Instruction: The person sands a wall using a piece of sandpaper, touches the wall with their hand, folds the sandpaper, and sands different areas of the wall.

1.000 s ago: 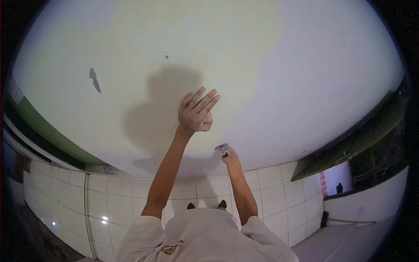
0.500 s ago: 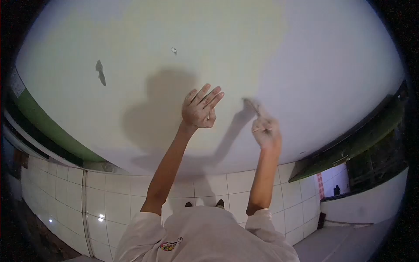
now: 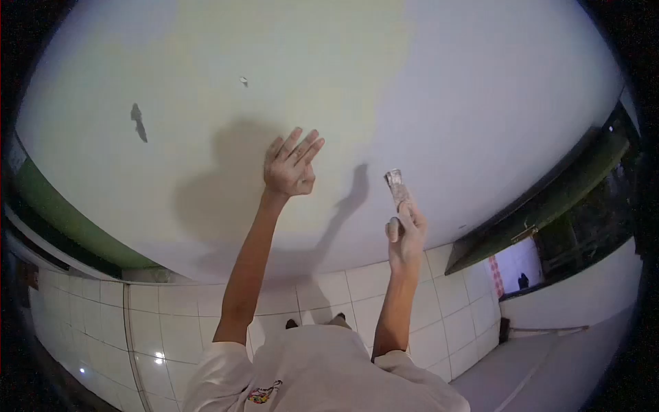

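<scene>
My left hand [image 3: 285,170] is raised before the pale wall [image 3: 329,82] with its fingers stretched out and apart, and nothing shows in it. Whether its fingertips touch the wall I cannot tell. Lower and to the right, my right hand [image 3: 407,237] is closed round a narrow flat tool that looks like a putty knife [image 3: 396,184]. The tool is smeared whitish, flares at its end and points up toward the wall. A gap seems to lie between its tip and the wall.
Two small marks, a dark patch [image 3: 139,123] and a chipped spot [image 3: 244,82], are on the wall. A dark green frame [image 3: 103,247] is at the left. An open dark shutter or door [image 3: 535,213] juts out at the right. White floor tiles [image 3: 178,302] lie below.
My right hand has moved down and turned, bringing the tool lower and showing its flat side. My left hand keeps its pose; the view has shifted slightly to the right.
</scene>
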Motion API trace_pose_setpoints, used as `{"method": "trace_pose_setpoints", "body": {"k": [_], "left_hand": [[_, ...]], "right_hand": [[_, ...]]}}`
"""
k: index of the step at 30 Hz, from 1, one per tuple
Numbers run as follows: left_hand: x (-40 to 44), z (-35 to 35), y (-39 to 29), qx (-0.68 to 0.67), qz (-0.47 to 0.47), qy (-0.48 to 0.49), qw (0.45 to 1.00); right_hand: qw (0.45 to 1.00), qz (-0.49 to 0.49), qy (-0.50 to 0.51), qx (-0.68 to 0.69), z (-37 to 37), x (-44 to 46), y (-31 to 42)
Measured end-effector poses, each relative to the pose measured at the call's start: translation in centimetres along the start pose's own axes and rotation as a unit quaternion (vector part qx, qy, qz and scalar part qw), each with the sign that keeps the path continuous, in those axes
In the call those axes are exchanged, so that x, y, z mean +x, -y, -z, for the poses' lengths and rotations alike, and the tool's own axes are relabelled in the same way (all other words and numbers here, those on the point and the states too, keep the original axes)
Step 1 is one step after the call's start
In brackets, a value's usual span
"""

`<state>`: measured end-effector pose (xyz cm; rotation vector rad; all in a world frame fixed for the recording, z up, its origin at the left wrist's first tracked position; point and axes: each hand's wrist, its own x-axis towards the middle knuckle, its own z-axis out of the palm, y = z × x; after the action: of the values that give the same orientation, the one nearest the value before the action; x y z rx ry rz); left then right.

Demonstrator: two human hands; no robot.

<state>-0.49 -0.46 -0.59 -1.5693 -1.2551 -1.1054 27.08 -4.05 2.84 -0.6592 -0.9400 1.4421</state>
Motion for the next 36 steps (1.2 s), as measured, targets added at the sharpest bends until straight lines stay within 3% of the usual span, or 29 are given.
{"method": "trace_pose_setpoints", "body": {"k": [7, 9, 14, 16, 19, 21, 23, 27, 30, 32, 36], "left_hand": [[0.3, 1.1, -1.5, -0.020, 0.009, 0.016, 1.000], [0.2, 2.1, -3.9, -0.047, 0.054, 0.030, 0.997], [-2.2, 3.0, -9.0, -0.159, -0.044, 0.182, 0.969], [-3.1, 2.5, -9.8, -0.229, -0.091, 0.276, 0.929], [-2.6, 1.9, -9.9, -0.183, -0.128, 0.297, 0.928], [-2.4, 1.9, -10.0, -0.142, -0.087, 0.305, 0.938], [-2.8, 1.0, -10.0, -0.106, 0.029, 0.290, 0.951], [-2.5, 0.6, -10.9, -0.105, 0.069, 0.225, 0.966], [-2.2, 0.4, -11.5, -0.131, 0.025, 0.230, 0.964], [-2.0, 0.1, -11.8, -0.179, -0.087, 0.301, 0.933], [-3.3, -1.4, -12.2, -0.181, -0.079, 0.319, 0.927]], "right_hand": [[0.997, -0.068, 0.023, 0.009, 2.7, -1.4, -4.6], [0.997, -0.073, 0.016, 0.010, 2.9, -1.3, -5.3], [0.990, -0.138, 0.019, 0.022, 3.2, -0.8, -5.6], [0.987, -0.152, 0.034, 0.027, 3.2, -0.6, -5.7], [0.985, -0.153, 0.063, 0.044, 3.4, 0.1, -5.5], [0.988, -0.140, 0.063, -0.015, 3.3, 0.6, -4.9], [0.989, -0.134, 0.059, -0.008, 3.5, 1.1, -5.6], [0.991, -0.117, 0.066, -0.023, 4.4, 2.4, -6.8], [0.987, -0.143, 0.075, -0.006, 4.8, 3.1, -6.7], [0.985, -0.155, 0.073, -0.011, 5.0, 3.4, -7.1], [0.983, -0.169, 0.072, -0.004, 5.2, 3.7, -6.4]]}}
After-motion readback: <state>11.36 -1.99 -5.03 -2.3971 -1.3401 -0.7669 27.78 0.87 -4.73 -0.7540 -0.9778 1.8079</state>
